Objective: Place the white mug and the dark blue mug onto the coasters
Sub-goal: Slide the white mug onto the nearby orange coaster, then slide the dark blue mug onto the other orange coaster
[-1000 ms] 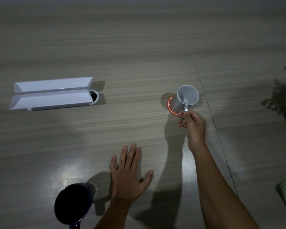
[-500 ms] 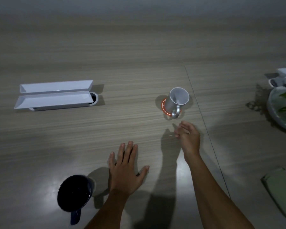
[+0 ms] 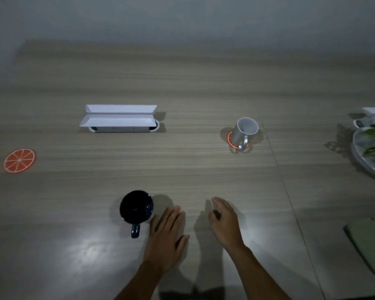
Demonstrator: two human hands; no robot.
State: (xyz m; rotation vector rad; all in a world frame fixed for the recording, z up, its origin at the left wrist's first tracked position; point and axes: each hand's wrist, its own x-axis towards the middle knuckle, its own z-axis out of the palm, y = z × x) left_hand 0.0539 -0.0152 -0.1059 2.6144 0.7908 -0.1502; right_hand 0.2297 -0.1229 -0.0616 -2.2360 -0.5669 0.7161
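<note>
The white mug stands upright on an orange coaster at the right of the wooden table, handle toward me. The dark blue mug stands on the bare table near me, handle pointing toward me. A second orange-slice coaster lies bare at the far left. My left hand rests flat on the table just right of the blue mug, fingers spread, holding nothing. My right hand hovers low beside it, fingers loosely apart and empty, well short of the white mug.
A white cable box with open lids sits at the table's middle back. A plate with green leaves is at the right edge, a small white cup behind it. A green cloth lies at the near right.
My right hand let go of the white mug's handle, leaving it on the coaster, and drew back toward me. The view shifted, bringing the left coaster into sight. My left hand stayed flat.
</note>
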